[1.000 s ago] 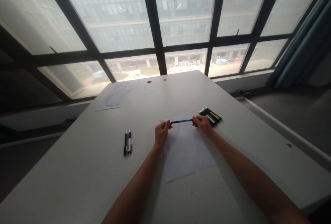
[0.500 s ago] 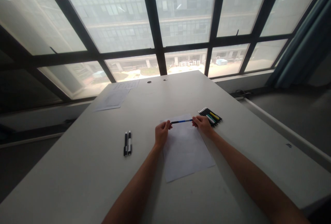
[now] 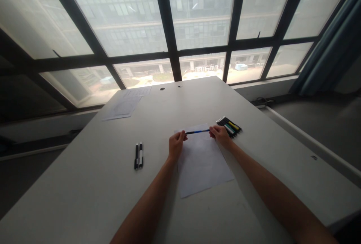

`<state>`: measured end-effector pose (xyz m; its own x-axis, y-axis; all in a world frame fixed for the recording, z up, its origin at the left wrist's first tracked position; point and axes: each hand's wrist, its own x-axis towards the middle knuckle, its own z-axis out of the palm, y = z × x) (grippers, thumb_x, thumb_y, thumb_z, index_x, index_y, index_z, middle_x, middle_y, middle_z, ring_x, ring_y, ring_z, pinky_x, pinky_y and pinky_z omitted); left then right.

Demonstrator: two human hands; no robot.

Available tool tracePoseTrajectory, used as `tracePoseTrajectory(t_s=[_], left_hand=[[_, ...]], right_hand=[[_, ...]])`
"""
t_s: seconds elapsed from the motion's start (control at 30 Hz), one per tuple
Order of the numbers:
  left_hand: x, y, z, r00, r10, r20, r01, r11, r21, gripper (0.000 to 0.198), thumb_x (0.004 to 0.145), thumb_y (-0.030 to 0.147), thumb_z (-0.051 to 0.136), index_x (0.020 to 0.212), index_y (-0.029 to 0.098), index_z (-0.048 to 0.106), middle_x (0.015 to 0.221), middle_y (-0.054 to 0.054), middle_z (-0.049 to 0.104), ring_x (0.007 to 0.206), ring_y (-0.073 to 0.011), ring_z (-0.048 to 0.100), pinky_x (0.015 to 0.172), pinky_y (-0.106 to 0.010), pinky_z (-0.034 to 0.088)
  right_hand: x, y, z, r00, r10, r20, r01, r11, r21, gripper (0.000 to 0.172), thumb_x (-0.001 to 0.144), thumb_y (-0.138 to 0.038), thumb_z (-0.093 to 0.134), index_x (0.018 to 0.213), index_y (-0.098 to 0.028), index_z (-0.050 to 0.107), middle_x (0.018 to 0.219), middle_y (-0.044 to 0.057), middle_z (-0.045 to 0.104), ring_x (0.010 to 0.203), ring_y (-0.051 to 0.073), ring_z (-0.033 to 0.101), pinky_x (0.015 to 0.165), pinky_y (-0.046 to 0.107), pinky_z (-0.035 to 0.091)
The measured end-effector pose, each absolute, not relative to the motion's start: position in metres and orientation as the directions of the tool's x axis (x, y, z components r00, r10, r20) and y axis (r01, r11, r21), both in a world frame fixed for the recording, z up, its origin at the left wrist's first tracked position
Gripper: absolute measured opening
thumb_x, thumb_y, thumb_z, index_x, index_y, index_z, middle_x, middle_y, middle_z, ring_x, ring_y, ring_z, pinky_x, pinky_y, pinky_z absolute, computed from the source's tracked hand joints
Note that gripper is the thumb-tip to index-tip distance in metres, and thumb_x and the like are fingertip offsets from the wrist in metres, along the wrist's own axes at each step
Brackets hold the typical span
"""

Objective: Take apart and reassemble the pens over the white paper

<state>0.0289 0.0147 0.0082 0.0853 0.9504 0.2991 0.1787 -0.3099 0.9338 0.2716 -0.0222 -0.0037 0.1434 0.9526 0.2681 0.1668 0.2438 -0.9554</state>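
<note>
A blue and black pen (image 3: 197, 132) is held level between my two hands, over the far end of a white sheet of paper (image 3: 203, 168). My left hand (image 3: 176, 144) pinches the pen's black end, and its fingers are closed. At the other end, my right hand (image 3: 221, 135) grips the pen between thumb and fingers. Just beyond the right hand lies a row of several pens (image 3: 229, 125), mostly black with yellow, green and white parts; the hand covers some of it. Two pens, one black (image 3: 137, 156) and one black and white (image 3: 141, 155), lie side by side to the left.
More printed papers (image 3: 122, 106) lie at the far left of the white table (image 3: 180, 105). A small dark mark or object (image 3: 314, 158) is near the right edge. Large windows (image 3: 201, 11) stand behind the table, with a blue curtain (image 3: 329, 44) at right.
</note>
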Motion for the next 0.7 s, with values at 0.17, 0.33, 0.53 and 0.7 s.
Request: tracePoseTrajectory(t_s=[0.17,0.33,0.53,0.7], left_hand=[[0.0286,0.0149,0.0077,0.093,0.948,0.304,0.173,-0.316,0.933,0.047,0.087,0.054,0.054,0.065,0.015,0.066,0.062,-0.004,0.065,0.060,-0.0153,0.059,0.061,-0.026,0.044],[0.0286,0.0145,0.0081,0.090,0.952,0.294,0.171,-0.306,0.937,0.048,0.087,0.057,0.053,0.066,0.015,0.067,0.060,-0.004,0.064,0.059,-0.0154,0.058,0.061,-0.026,0.044],[0.0291,0.0135,0.0106,0.094,0.952,0.293,0.177,-0.305,0.936,0.050,0.086,0.058,0.053,0.064,0.015,0.066,0.058,-0.004,0.062,0.057,-0.0147,0.056,0.059,-0.026,0.044],[0.0282,0.0141,0.0091,0.095,0.952,0.290,0.174,-0.303,0.937,0.050,0.087,0.057,0.053,0.064,0.015,0.065,0.057,-0.003,0.061,0.056,-0.0142,0.056,0.058,-0.025,0.043]], right_hand=[[0.2719,-0.0206,-0.0049,0.140,0.957,0.254,0.174,0.229,-0.958,0.048,0.085,-0.059,0.055,0.062,-0.017,0.061,0.054,0.001,0.058,0.049,0.012,0.048,0.050,0.025,0.038],[0.2718,-0.0201,-0.0048,0.141,0.959,0.246,0.188,0.218,-0.958,0.050,0.084,-0.062,0.054,0.061,-0.017,0.060,0.053,0.001,0.057,0.048,0.012,0.048,0.049,0.025,0.038],[0.2721,-0.0205,-0.0057,0.145,0.956,0.253,0.191,0.224,-0.956,0.050,0.084,-0.061,0.054,0.061,-0.017,0.061,0.052,0.001,0.056,0.048,0.012,0.047,0.049,0.025,0.037],[0.2714,-0.0207,-0.0046,0.144,0.955,0.260,0.204,0.229,-0.952,0.052,0.085,-0.062,0.053,0.059,-0.017,0.059,0.050,0.000,0.054,0.046,0.012,0.046,0.047,0.025,0.035]])
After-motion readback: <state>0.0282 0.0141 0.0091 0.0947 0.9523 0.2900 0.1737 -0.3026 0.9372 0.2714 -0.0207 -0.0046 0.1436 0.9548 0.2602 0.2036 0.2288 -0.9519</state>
